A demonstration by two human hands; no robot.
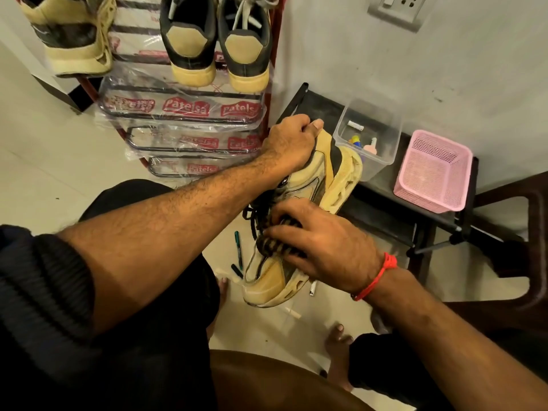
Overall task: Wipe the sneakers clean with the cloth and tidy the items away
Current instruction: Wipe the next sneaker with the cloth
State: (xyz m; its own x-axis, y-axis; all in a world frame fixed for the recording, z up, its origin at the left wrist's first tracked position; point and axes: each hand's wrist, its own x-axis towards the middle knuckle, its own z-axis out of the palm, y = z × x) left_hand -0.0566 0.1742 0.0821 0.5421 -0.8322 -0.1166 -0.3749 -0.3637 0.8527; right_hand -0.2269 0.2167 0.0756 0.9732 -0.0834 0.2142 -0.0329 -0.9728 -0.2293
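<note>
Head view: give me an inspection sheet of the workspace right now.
Surface: tiled floor; low black table by the wall.
Job's things: tan sneaker held in the air; three more shoes on the rack; cloth not seen.
Clutter: markers on the floor; clear tub and pink basket on the table.
Grips: left hand holds the sneaker's heel; right hand on its laces.
Cables: nothing seen.
Surroundings: wall socket; chair.

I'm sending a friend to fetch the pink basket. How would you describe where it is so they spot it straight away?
Find the low black bench against the white wall, right of the shoe rack. The pink basket sits on its right end, beside a clear plastic tub; it alone is pink with mesh sides.
</note>
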